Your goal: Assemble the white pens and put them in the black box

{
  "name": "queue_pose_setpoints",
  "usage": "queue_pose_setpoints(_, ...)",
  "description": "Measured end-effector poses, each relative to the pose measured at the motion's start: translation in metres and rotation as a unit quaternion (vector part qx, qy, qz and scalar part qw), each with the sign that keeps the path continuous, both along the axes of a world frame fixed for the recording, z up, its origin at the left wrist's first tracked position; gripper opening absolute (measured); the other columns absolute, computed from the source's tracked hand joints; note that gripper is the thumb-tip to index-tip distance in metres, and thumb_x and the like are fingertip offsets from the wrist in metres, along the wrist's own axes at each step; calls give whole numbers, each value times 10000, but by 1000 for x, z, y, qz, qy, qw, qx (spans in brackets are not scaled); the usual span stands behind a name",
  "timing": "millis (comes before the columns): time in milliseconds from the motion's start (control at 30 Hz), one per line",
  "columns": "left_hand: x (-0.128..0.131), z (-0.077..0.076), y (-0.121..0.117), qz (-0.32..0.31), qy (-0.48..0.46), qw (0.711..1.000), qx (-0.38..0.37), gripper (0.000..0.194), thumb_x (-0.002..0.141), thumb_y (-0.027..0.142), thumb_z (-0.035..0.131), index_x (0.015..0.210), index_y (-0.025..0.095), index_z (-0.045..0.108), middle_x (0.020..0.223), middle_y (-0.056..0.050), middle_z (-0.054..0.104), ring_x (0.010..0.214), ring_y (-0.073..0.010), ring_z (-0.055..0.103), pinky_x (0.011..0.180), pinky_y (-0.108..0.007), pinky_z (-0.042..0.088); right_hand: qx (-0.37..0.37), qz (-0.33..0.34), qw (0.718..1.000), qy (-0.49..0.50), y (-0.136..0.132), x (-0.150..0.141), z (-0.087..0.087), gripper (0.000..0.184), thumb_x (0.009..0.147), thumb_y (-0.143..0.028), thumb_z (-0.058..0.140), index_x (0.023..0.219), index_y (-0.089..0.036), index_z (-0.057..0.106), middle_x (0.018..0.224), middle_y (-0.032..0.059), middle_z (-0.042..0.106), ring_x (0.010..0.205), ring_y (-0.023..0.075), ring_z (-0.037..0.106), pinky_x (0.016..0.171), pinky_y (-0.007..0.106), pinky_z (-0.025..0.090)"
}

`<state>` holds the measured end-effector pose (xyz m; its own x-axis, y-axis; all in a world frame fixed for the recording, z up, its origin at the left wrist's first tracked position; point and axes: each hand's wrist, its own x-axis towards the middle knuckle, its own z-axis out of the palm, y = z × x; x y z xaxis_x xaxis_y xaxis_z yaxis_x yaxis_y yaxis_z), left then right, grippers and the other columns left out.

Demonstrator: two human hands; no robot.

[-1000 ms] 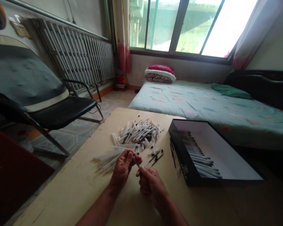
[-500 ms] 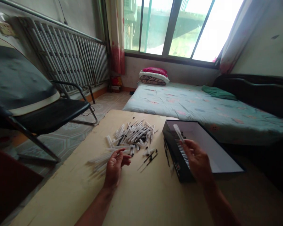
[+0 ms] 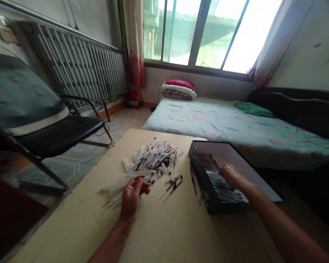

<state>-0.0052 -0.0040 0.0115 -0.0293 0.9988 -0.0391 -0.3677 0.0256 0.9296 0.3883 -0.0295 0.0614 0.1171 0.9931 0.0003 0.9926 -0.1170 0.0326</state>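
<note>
My left hand [image 3: 133, 195] rests on the tan table [image 3: 167, 233] with its fingers loosely curled and apart, holding nothing. It lies beside a few clear pen barrels [image 3: 115, 189] and just short of a heap of white and black pen parts [image 3: 156, 157]. Thin black refills [image 3: 174, 184] lie to its right. My right hand [image 3: 232, 176] reaches into the black box [image 3: 201, 179], fingers closed and pressed down on the row of finished pens [image 3: 216, 182] along the box's left side. The pen it carries is mostly hidden under the fingers.
A black folding chair [image 3: 57, 131] stands left of the table, in front of a wall radiator [image 3: 79, 69]. A bed [image 3: 222, 120] with a green sheet runs behind the table and box, under the window. The box's right half shows its white floor.
One second ago both hands held a pen together. My right hand then carried it to the box and has now lowered onto the row of pens. My left hand stayed by the barrels.
</note>
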Motion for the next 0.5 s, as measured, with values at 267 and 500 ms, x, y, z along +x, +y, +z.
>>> queue_pose_setpoints(267,1,1,-1,11,16,1000,7,334,741,409,608,945,151,555,640,-14,670,515,-128,591,524,-253,476,39,-15,999,-19,7,-4,5,208,841,-157,443,777,-172,640,805,82,597,759,178,543,600,254,313)
queue_pose_setpoints(500,0,-1,-3,88,68,993,40,287,755,414,585,898,167,553,604,2,647,486,-125,584,482,-238,470,361,40,925,114,-16,-85,47,222,879,-286,424,883,-170,614,821,64,607,715,165,564,661,260,398)
